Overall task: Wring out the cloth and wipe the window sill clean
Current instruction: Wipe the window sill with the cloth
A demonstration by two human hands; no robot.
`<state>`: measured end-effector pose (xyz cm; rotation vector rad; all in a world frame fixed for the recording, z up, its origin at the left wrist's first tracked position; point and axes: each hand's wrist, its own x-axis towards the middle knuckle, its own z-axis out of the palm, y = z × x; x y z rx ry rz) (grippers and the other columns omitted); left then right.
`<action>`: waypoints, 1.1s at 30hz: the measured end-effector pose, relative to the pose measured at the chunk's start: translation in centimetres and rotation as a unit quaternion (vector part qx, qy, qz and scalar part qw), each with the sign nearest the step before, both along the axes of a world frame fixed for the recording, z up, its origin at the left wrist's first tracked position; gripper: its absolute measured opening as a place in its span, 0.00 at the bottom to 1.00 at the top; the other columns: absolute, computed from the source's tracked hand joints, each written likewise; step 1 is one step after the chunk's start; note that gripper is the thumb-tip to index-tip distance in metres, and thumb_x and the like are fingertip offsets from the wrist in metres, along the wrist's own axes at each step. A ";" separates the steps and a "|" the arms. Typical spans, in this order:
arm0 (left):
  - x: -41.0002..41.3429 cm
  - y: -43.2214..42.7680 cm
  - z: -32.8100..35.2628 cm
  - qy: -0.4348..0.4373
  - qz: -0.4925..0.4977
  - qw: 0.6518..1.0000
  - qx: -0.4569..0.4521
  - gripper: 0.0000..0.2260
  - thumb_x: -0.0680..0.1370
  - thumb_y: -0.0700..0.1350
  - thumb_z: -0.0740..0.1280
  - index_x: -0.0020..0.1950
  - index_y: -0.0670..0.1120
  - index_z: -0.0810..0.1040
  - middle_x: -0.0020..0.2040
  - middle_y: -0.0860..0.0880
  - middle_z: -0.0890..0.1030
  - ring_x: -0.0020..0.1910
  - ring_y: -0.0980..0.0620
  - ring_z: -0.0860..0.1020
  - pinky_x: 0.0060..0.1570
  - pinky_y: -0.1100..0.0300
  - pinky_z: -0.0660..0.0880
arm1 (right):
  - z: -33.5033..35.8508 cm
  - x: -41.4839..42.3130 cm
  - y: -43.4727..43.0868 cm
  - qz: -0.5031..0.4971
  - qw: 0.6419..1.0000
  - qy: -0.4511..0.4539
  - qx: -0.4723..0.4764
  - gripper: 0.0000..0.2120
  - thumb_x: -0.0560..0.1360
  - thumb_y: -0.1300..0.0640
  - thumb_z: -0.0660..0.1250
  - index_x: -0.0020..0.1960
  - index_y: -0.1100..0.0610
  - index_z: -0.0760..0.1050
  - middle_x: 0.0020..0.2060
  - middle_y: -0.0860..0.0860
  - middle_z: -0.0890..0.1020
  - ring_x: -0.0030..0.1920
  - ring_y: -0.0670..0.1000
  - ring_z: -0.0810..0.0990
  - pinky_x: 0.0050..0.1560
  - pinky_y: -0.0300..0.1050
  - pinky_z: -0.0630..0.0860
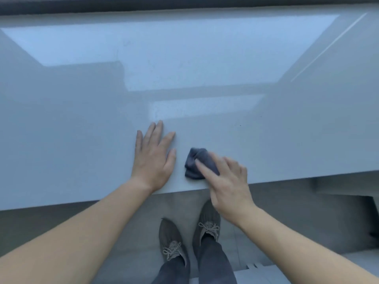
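A small dark blue-grey cloth [194, 162], bunched up, lies on the wide glossy pale window sill [205, 68] close to its front edge. My right hand [227, 183] rests on the cloth's right side, fingers spread over it and pressing it onto the sill. My left hand [153, 156] lies flat on the sill just left of the cloth, palm down and fingers apart, a small gap away from it and holding nothing.
The dark window frame [184, 5] runs along the sill's far edge. Below the front edge are a grey floor and my two feet in grey laced shoes [190, 236]. A lower ledge or step [344, 187] sits at the right.
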<state>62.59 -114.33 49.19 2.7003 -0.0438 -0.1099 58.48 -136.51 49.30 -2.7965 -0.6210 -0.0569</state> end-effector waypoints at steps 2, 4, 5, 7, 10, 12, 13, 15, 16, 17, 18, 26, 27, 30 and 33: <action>-0.2 0.2 0.1 0.016 0.002 1.000 -0.010 0.28 0.77 0.57 0.48 0.75 0.50 0.67 0.81 0.46 0.55 0.80 0.49 0.49 0.77 0.48 0.37 | 0.1 -0.5 -1.3 0.063 0.998 0.000 -0.017 0.32 0.66 0.61 0.68 0.69 0.45 0.73 0.69 0.52 0.72 0.59 0.59 0.72 0.52 0.51 0.64; -0.1 0.4 0.2 0.025 0.002 1.000 -0.012 0.28 0.77 0.57 0.48 0.76 0.52 0.65 0.81 0.48 0.53 0.80 0.51 0.47 0.76 0.50 0.36 | -0.3 1.0 -2.8 0.016 1.000 -0.002 -0.021 0.31 0.67 0.61 0.67 0.69 0.45 0.74 0.68 0.52 0.73 0.57 0.60 0.72 0.51 0.51 0.62; -0.1 0.5 0.2 0.027 -0.002 1.000 -0.010 0.28 0.77 0.57 0.49 0.76 0.52 0.65 0.81 0.48 0.52 0.80 0.51 0.46 0.76 0.51 0.36 | -0.3 1.7 -3.2 -0.052 0.999 0.002 -0.005 0.29 0.69 0.61 0.66 0.69 0.45 0.74 0.68 0.52 0.73 0.57 0.60 0.71 0.51 0.50 0.61; -0.2 0.5 0.3 0.033 -0.005 0.999 -0.008 0.28 0.77 0.56 0.49 0.76 0.52 0.64 0.81 0.48 0.52 0.80 0.51 0.45 0.76 0.51 0.35 | -0.2 2.1 -2.8 -0.185 0.982 0.009 0.041 0.28 0.71 0.61 0.64 0.70 0.44 0.73 0.68 0.52 0.72 0.58 0.60 0.68 0.52 0.51 0.60; -0.2 -0.1 0.3 0.031 0.009 0.999 0.002 0.25 0.79 0.54 0.53 0.76 0.51 0.64 0.81 0.47 0.52 0.80 0.50 0.46 0.76 0.48 0.36 | -0.4 -0.7 -0.9 -0.188 0.981 0.006 0.054 0.29 0.70 0.62 0.65 0.69 0.44 0.73 0.68 0.52 0.71 0.59 0.60 0.68 0.53 0.54 0.63; -0.1 -0.5 0.2 0.022 0.016 1.000 0.013 0.23 0.81 0.51 0.57 0.76 0.50 0.63 0.81 0.46 0.52 0.80 0.49 0.46 0.76 0.46 0.37 | -0.4 -2.6 -1.5 -0.088 0.995 0.003 0.040 0.30 0.69 0.62 0.65 0.69 0.45 0.74 0.68 0.51 0.72 0.59 0.59 0.69 0.53 0.53 0.64; -0.1 -0.5 0.2 0.019 0.018 1.000 0.013 0.23 0.81 0.50 0.58 0.76 0.50 0.63 0.81 0.46 0.52 0.80 0.49 0.46 0.76 0.46 0.37 | -0.4 -2.7 -2.5 -0.040 0.999 0.000 0.026 0.30 0.68 0.62 0.65 0.68 0.45 0.74 0.68 0.51 0.72 0.58 0.59 0.70 0.53 0.53 0.64; -0.3 -0.5 0.1 0.016 0.014 1.000 0.010 0.22 0.81 0.49 0.59 0.76 0.50 0.64 0.81 0.47 0.52 0.80 0.49 0.46 0.76 0.47 0.37 | -0.4 -1.2 -5.2 -0.017 1.000 -0.012 0.002 0.29 0.68 0.61 0.65 0.68 0.45 0.75 0.66 0.52 0.74 0.57 0.60 0.71 0.51 0.52 0.64; -0.3 -0.6 0.1 0.016 0.013 1.000 0.013 0.22 0.81 0.48 0.59 0.76 0.50 0.64 0.81 0.47 0.52 0.80 0.49 0.46 0.76 0.46 0.37 | -0.6 0.0 -6.4 -0.054 0.998 -0.012 0.003 0.28 0.69 0.61 0.64 0.68 0.45 0.75 0.66 0.52 0.74 0.57 0.60 0.70 0.51 0.52 0.64; -0.2 -0.7 0.1 0.016 0.015 1.000 0.018 0.22 0.81 0.49 0.59 0.76 0.50 0.64 0.81 0.47 0.52 0.80 0.49 0.46 0.76 0.46 0.37 | -0.7 1.2 -7.5 -0.115 0.993 -0.004 0.013 0.26 0.71 0.60 0.63 0.68 0.45 0.75 0.66 0.52 0.74 0.57 0.60 0.70 0.51 0.52 0.63; -0.2 -0.9 0.0 0.015 0.022 0.999 0.025 0.21 0.81 0.49 0.59 0.75 0.49 0.65 0.81 0.46 0.53 0.80 0.48 0.47 0.76 0.45 0.38 | -0.7 2.1 -8.1 -0.177 0.984 0.003 0.028 0.26 0.73 0.59 0.62 0.69 0.44 0.74 0.66 0.52 0.74 0.57 0.60 0.69 0.52 0.53 0.63; 3.2 -5.5 0.2 -0.018 -0.037 0.997 0.062 0.28 0.78 0.54 0.51 0.77 0.47 0.62 0.81 0.43 0.51 0.80 0.46 0.45 0.76 0.46 0.37 | -0.6 0.8 -8.5 0.006 1.000 -0.013 0.016 0.25 0.73 0.58 0.61 0.68 0.45 0.74 0.68 0.51 0.72 0.57 0.59 0.71 0.50 0.51 0.63; 3.9 -5.9 0.2 -0.010 -0.023 0.998 0.059 0.28 0.78 0.54 0.51 0.78 0.48 0.59 0.81 0.44 0.50 0.80 0.47 0.44 0.76 0.46 0.36 | -0.6 2.1 -9.4 0.013 1.000 -0.016 0.008 0.24 0.74 0.57 0.61 0.68 0.44 0.73 0.68 0.51 0.72 0.57 0.60 0.71 0.51 0.52 0.63; 5.3 -6.3 -0.1 0.021 0.021 0.998 0.064 0.30 0.78 0.56 0.49 0.80 0.51 0.54 0.82 0.46 0.46 0.80 0.48 0.40 0.76 0.46 0.34 | -1.1 7.5 -11.1 -0.122 0.992 -0.018 0.018 0.23 0.75 0.56 0.61 0.69 0.42 0.73 0.67 0.51 0.73 0.57 0.60 0.70 0.52 0.52 0.63; 5.3 -6.4 -0.4 0.033 0.019 0.996 0.083 0.30 0.78 0.56 0.48 0.80 0.51 0.52 0.82 0.46 0.45 0.80 0.49 0.39 0.76 0.47 0.34 | -0.9 9.8 -9.5 -0.223 0.973 -0.007 0.054 0.23 0.76 0.55 0.62 0.70 0.43 0.72 0.68 0.51 0.72 0.59 0.58 0.66 0.53 0.53 0.62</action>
